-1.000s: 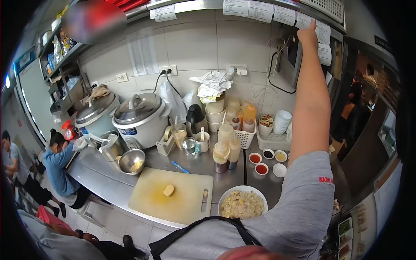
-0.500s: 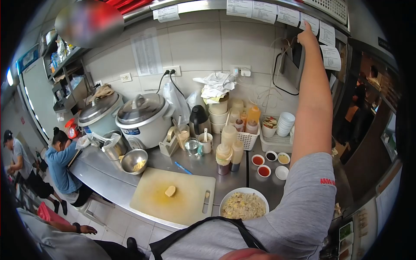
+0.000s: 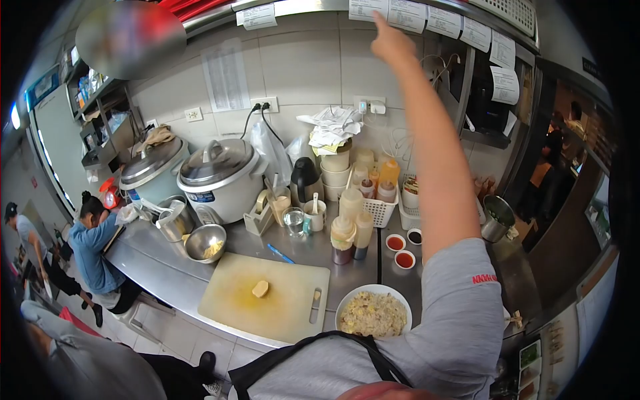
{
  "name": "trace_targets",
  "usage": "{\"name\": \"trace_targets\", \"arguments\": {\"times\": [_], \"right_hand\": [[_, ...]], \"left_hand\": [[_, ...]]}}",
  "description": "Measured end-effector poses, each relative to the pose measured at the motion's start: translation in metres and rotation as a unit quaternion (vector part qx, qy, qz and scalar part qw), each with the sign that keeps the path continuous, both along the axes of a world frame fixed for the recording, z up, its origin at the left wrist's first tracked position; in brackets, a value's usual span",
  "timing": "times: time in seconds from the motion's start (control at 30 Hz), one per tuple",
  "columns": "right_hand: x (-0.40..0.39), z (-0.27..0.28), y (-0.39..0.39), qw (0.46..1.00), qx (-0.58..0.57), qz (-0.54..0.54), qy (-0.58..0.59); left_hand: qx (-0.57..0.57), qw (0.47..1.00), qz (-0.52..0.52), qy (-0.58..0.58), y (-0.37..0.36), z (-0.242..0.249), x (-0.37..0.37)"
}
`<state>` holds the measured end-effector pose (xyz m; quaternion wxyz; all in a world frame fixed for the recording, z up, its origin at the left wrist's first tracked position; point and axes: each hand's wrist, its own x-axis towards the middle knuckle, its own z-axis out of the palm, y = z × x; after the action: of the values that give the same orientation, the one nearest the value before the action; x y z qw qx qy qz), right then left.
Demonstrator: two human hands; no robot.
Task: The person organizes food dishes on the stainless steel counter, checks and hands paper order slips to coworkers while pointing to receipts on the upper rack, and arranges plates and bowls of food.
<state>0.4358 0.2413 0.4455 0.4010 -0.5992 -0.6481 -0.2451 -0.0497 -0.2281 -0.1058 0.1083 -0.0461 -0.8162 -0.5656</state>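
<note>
My right arm reaches up across the counter to the row of printed order slips clipped along the overhead rail. With its index finger stretched out and the other fingers curled, my right hand [image 3: 393,44] holds nothing. The fingertip is at the lower edge of the leftmost slip of the group [image 3: 367,9]. Other order slips [image 3: 443,22] hang to the right of it. My left hand is out of the picture. Below my arm stands a white bowl of fried rice [image 3: 373,313], beside a cutting board [image 3: 227,293] with a pale yellow chunk [image 3: 260,289] on it.
Rice cookers [image 3: 217,180] stand along the wall. A metal bowl [image 3: 205,243], blue pen [image 3: 280,253], squeeze bottles [image 3: 343,233] and red sauce cups [image 3: 404,259] are on the counter. A co-worker in grey [image 3: 87,353] is close at my left; another person [image 3: 100,247] leans on the counter.
My right hand has moved left along the slips, from the middle of the row to the leftmost of the group. The nearby co-worker's wristbanded hand has gone out of sight.
</note>
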Motion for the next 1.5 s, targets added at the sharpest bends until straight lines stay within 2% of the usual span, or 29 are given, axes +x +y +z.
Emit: {"name": "trace_targets", "arguments": {"times": [0.1,0.2,0.3,0.4,0.5,0.7,0.8,0.9,1.0,1.17,1.33,1.5], "right_hand": [[-0.026,-0.002,0.004,0.999,-0.023,0.009,0.037],[-0.033,0.004,-0.010,0.990,-0.039,0.002,0.133],[-0.032,0.004,-0.003,0.996,-0.039,0.015,0.075],[-0.040,0.001,0.001,0.997,-0.067,-0.021,0.017],[-0.045,-0.002,0.008,0.998,-0.038,-0.040,0.019],[-0.045,0.007,0.009,0.997,-0.039,-0.011,0.062],[-0.050,0.002,0.010,0.998,-0.030,-0.052,0.022],[-0.052,0.000,0.012,0.995,-0.062,-0.068,0.039],[-0.052,0.000,0.016,0.997,-0.028,-0.069,0.032],[-0.066,0.001,0.011,0.998,-0.040,-0.023,0.036],[-0.128,-0.003,0.019,0.998,-0.030,0.054,-0.029],[-0.191,0.002,0.027,0.993,-0.062,0.077,-0.069]], "left_hand": [[0.015,0.999,-0.012,0.032,0.009,0.039,-0.015],[0.022,0.998,-0.025,0.049,0.016,0.064,-0.023],[0.025,0.998,-0.034,0.050,0.021,0.072,-0.025],[0.025,0.998,-0.040,0.040,0.024,0.066,-0.024],[0.019,0.999,-0.038,0.029,0.016,0.051,-0.021],[-0.005,1.000,-0.016,-0.014,0.004,0.010,-0.017],[-0.020,0.999,-0.007,-0.030,0.001,-0.008,-0.016],[-0.031,0.999,0.005,-0.042,-0.004,-0.020,-0.015],[-0.036,0.998,0.019,-0.053,-0.010,-0.030,-0.013],[-0.047,0.996,0.039,-0.072,-0.024,-0.047,-0.010],[-0.054,0.993,0.061,-0.084,-0.034,-0.055,-0.013],[-0.062,0.989,0.087,-0.099,-0.052,-0.068,-0.016]]}}
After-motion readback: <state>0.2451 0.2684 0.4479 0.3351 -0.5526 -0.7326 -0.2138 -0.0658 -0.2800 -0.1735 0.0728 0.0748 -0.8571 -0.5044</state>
